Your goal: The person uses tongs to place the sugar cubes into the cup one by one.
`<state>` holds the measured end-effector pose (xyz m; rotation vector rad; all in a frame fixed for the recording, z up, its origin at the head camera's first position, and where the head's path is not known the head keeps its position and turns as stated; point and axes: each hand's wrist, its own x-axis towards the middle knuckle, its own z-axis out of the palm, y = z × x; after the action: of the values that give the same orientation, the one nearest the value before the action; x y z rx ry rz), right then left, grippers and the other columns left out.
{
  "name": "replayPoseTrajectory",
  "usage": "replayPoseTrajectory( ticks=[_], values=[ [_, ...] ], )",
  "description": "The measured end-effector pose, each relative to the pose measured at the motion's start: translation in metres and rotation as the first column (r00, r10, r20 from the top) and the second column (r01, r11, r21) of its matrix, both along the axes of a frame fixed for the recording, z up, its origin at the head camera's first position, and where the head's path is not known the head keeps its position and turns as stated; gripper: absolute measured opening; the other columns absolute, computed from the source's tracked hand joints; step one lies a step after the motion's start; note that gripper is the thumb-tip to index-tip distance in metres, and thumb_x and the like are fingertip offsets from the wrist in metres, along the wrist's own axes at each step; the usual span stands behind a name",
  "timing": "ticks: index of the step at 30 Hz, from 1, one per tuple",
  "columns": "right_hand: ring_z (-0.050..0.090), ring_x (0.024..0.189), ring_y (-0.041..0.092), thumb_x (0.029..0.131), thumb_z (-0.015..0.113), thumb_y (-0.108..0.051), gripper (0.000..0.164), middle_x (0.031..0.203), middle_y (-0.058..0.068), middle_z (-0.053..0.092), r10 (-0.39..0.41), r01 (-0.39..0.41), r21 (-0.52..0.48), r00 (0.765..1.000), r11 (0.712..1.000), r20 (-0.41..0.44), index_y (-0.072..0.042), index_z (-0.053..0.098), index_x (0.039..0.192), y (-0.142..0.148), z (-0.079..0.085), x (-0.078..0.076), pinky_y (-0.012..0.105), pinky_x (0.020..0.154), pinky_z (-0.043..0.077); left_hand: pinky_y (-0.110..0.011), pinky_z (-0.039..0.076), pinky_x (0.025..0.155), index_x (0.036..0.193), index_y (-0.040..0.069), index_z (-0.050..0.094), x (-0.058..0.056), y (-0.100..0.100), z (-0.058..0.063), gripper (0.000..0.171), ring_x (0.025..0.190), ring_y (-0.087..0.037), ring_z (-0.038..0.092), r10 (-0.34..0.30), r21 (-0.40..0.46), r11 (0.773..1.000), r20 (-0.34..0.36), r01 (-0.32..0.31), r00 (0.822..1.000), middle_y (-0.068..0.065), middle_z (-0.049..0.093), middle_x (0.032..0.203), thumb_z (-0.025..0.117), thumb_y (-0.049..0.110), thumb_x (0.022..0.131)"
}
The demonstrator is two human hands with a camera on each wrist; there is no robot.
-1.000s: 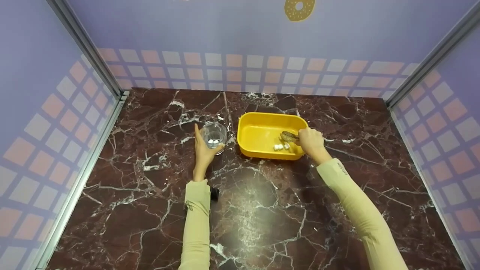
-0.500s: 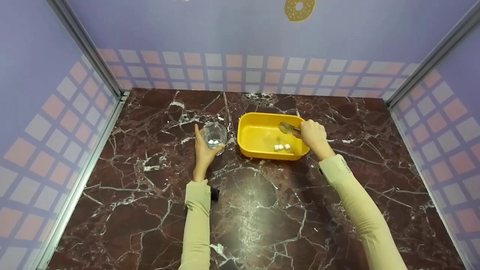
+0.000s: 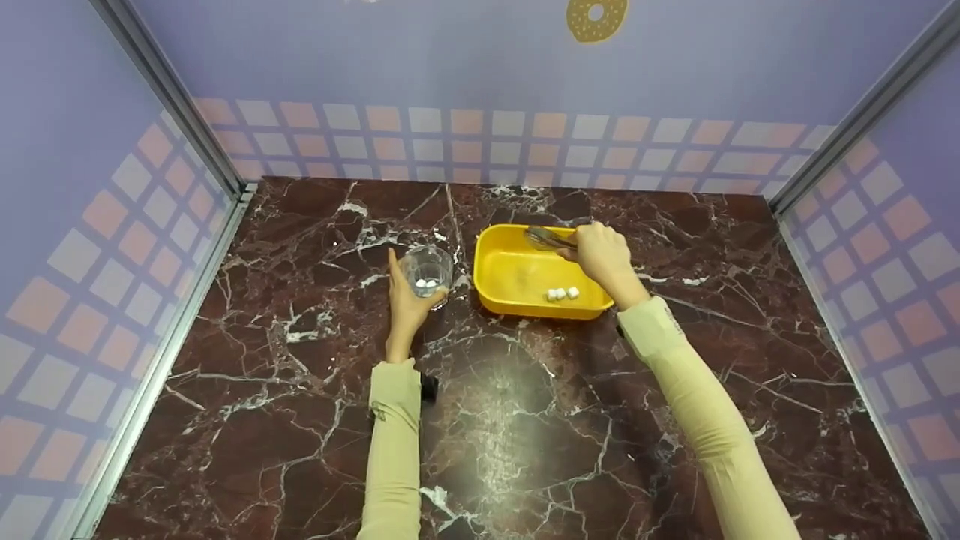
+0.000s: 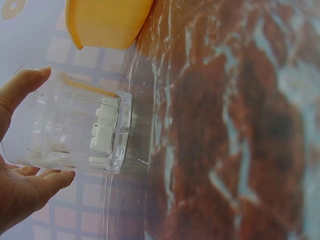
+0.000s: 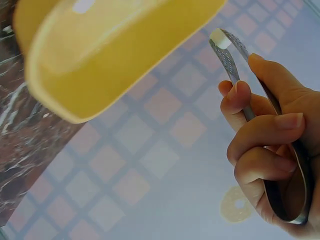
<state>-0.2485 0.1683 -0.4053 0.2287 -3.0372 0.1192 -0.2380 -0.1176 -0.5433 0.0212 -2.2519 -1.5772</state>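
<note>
My left hand (image 3: 409, 307) holds a clear glass (image 3: 442, 262) upright on the table, thumb on one side and fingers on the other. Small white cubes (image 4: 103, 132) lie at its bottom. To the right, my right hand (image 3: 604, 256) grips metal tongs (image 3: 546, 238) with curled fingers, over the back part of a yellow basin (image 3: 502, 303). Pinched between the tongs' perforated tips is one white cube (image 5: 220, 39), seen in the right wrist view. Three more white cubes (image 3: 562, 293) sit together on the basin's floor, near its front right.
The glass and basin stand side by side on a dark red marbled table (image 3: 315, 420). Purple panels with pink and white squares (image 3: 427, 142) close off the back and both sides, with metal strips (image 3: 169, 352) along the edges.
The right hand has lifted the tongs from beside the cubes and moved left and back, carrying a cube over the basin. The left hand stays at the glass.
</note>
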Motion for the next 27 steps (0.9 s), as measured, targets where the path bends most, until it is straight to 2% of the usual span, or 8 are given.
replayPoseTrajectory(
  ticks=[6,12,17,22,27],
  values=[
    [0.062,0.077,0.039,0.079,0.062,-0.04,0.035,0.091,0.023,0.065,0.044,-0.044,-0.028,0.999,0.999,-0.01,-0.01,0.07,0.095,-0.025,0.012,-0.002,0.049,0.062,0.051,-0.041,0.024,0.109,0.14,-0.003,0.008,0.001,0.0,0.001,0.114,0.124,-0.035,0.036,0.002,0.007,1.0,-0.006,-0.002,1.0,-0.025,0.038,0.131,0.081,0.01,0.053],
    [0.062,0.074,0.035,0.078,0.062,-0.042,0.034,0.088,0.019,0.067,0.098,-0.097,-0.039,0.995,0.995,0.004,-0.013,0.071,0.093,-0.056,0.018,-0.002,0.045,0.062,0.051,-0.042,0.026,0.108,0.14,-0.004,0.008,0.002,0.0,0.002,0.114,0.123,-0.037,0.037,-0.004,0.015,1.0,-0.009,0.004,1.0,-0.026,0.038,0.13,0.081,0.009,0.053],
    [0.062,0.07,0.031,0.078,0.062,-0.041,0.032,0.083,0.015,0.067,0.142,-0.141,-0.051,0.99,0.989,0.015,-0.012,0.071,0.084,-0.08,0.016,0.001,0.042,0.059,0.052,-0.042,0.026,0.108,0.139,-0.004,0.008,0.002,0.0,0.002,0.113,0.123,-0.036,0.037,0.006,0.001,1.0,-0.014,-0.006,1.0,-0.026,0.039,0.13,0.081,0.008,0.053],
    [0.061,0.069,0.028,0.079,0.062,-0.039,0.028,0.08,0.011,0.067,0.185,-0.183,-0.082,0.983,0.98,0.017,-0.014,0.071,0.085,-0.102,0.013,0.005,0.039,0.059,0.052,-0.042,0.024,0.109,0.14,-0.003,0.008,0.002,-0.001,0.002,0.115,0.124,-0.036,0.036,0.014,-0.003,1.0,-0.006,-0.014,1.0,-0.025,0.038,0.131,0.082,0.008,0.053],
    [0.062,0.071,0.029,0.079,0.062,-0.039,0.03,0.082,0.011,0.067,0.219,-0.219,-0.051,0.976,0.974,-0.006,-0.011,0.07,0.078,-0.119,0.007,0.01,0.041,0.06,0.052,-0.042,0.025,0.109,0.141,-0.001,0.006,0.001,0.0,0.003,0.116,0.123,-0.035,0.036,0.004,-0.013,1.0,0.012,-0.003,1.0,-0.024,0.039,0.13,0.082,0.01,0.053]
  ],
)
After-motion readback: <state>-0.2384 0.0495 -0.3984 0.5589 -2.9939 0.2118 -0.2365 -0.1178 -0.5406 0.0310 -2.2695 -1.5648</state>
